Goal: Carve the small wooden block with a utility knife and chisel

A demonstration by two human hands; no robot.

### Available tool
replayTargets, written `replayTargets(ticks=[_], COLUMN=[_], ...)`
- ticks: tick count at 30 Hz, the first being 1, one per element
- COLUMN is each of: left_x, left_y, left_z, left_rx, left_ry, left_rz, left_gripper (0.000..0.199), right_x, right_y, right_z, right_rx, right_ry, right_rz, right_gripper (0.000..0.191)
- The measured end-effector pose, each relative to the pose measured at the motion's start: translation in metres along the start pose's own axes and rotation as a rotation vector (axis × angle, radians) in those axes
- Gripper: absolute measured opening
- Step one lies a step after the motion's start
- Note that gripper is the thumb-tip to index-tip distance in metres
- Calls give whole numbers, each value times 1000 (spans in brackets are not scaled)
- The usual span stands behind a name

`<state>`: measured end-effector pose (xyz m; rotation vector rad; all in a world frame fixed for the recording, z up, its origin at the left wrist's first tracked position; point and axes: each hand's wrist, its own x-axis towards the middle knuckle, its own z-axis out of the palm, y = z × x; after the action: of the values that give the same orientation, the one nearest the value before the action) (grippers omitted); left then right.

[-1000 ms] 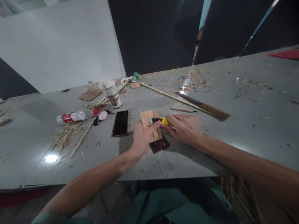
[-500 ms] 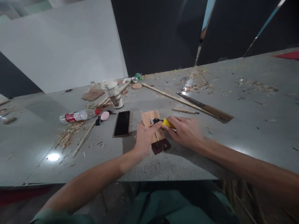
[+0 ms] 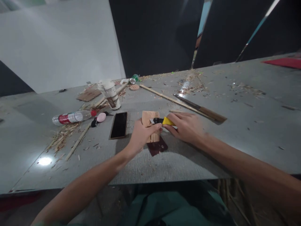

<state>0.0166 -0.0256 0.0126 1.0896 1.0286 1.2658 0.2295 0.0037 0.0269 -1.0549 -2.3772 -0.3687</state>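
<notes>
Head view: a dark-red flat piece (image 3: pixel 158 147) lies partly under a pale wooden block (image 3: pixel 154 137) gripped by the left hand (image 3: pixel 139 134); the right hand (image 3: pixel 187 126) curls closed around a yellow-handled knife (image 3: pixel 167 121). Leftward lie a black rectangular phone (image 3: pixel 118 125) and a clear red-labelled plastic bottle (image 3: pixel 72 117). A thin wooden stick (image 3: pixel 176 111), earlier exposed, is now mostly hidden behind the right hand.

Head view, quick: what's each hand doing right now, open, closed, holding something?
Left hand: closed on the wood block, gripping its side.
Right hand: closed around the yellow-handled cutter.
</notes>
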Motion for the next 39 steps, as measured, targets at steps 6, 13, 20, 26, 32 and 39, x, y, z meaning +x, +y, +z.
replayTargets(ticks=[6, 13, 20, 26, 32, 39], left_x=[-1, 8, 6, 4, 2, -2], left_y=[4, -13, -12, -15, -18, -14], left_z=[-7, -16, -11, -9, -8, -4], left_rx=[45, 117, 108, 98, 113, 136], left_ry=[-125, -58, -59, -18, 0, 17], left_rz=[-46, 60, 79, 77, 86, 82], left_gripper=[35, 41, 37, 37, 37, 32], right_x=[-4, -9, -8, -11, -13, -15], right_y=[3, -1, -4, -6, -8, -13], right_z=[3, 22, 29, 32, 32, 31], right_rx=[78, 280, 481, 531, 459, 255], right_ry=[13, -11, -44, -23, 18, 97], right_rz=[-4, 45, 62, 83, 96, 127], right_gripper=[49, 43, 41, 41, 42, 44])
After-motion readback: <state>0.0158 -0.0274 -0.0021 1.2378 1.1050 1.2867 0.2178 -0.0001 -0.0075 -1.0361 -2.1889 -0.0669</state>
